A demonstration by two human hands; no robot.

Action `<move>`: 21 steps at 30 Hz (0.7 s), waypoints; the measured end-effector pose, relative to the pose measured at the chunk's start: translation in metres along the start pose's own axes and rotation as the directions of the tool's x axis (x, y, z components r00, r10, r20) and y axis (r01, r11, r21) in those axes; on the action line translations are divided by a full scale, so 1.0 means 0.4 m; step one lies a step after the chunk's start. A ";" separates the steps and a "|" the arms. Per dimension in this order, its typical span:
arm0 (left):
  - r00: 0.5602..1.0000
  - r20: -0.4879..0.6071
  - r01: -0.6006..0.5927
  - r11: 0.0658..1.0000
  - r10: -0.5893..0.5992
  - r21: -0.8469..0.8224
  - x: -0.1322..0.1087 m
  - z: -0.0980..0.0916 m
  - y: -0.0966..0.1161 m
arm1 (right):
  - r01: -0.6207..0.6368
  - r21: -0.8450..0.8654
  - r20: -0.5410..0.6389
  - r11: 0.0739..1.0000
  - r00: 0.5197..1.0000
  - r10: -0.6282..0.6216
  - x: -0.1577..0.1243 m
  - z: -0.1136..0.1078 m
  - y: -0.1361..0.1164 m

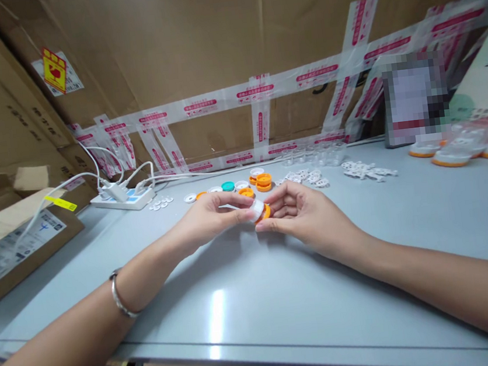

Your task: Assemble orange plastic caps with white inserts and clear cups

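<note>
Over the middle of the table, both hands meet around a small round piece, a clear-and-white cup (256,208) joined to or touching an orange round base (265,212). My left hand (219,214) pinches the clear part between thumb and fingers. From the other side, my right hand (302,210) grips the orange base, its fingers curled. I cannot tell whether the two parts are fastened together. Just behind the hands lie orange round caps (263,179), a teal cap (227,186) and several white caps (241,185).
Small white plastic parts (368,170) lie in piles behind my right hand, with clear cups (311,155) beyond. Orange-based clear domes (450,157) stand at right near a propped device (413,96). A power strip (123,199) with cables and an open cardboard box (17,244) are at left.
</note>
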State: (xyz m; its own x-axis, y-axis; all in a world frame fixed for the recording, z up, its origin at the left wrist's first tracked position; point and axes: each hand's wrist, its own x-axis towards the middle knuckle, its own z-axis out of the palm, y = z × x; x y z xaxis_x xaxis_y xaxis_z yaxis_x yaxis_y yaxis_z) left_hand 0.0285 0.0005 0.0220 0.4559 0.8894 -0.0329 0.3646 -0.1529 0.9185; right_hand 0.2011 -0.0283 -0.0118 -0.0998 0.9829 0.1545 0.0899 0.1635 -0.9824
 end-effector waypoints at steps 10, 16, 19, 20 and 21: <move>0.999 -0.047 -0.011 1.000 0.011 0.009 -0.005 0.013 -0.003 | 0.090 -0.021 0.025 0.996 0.996 -0.089 -0.002 0.000 0.007; 0.998 -0.045 -0.036 0.999 0.035 -0.024 -0.003 0.015 -0.011 | 0.074 -0.014 0.029 0.997 0.997 -0.074 -0.002 0.001 0.006; 0.998 -0.059 -0.032 0.999 0.029 -0.039 -0.004 0.017 -0.010 | 0.073 -0.010 0.030 0.997 0.997 -0.072 -0.003 0.000 0.006; 0.998 -0.061 -0.031 0.998 0.028 -0.050 -0.003 0.018 -0.010 | 0.075 -0.014 0.028 0.997 0.997 -0.074 -0.004 0.000 0.006; 0.998 -0.062 -0.032 0.998 0.028 -0.063 -0.003 0.019 -0.010 | 0.080 -0.019 0.027 0.997 0.997 -0.079 -0.005 0.000 0.007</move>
State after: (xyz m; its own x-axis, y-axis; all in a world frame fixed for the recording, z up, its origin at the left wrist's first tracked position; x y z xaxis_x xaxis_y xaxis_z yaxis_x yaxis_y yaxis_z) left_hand 0.0325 -0.0034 0.0153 0.4148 0.9097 0.0170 0.2985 -0.1538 0.9419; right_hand 0.2015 -0.0297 -0.0148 -0.1329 0.9643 0.2289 0.1004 0.2429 -0.9648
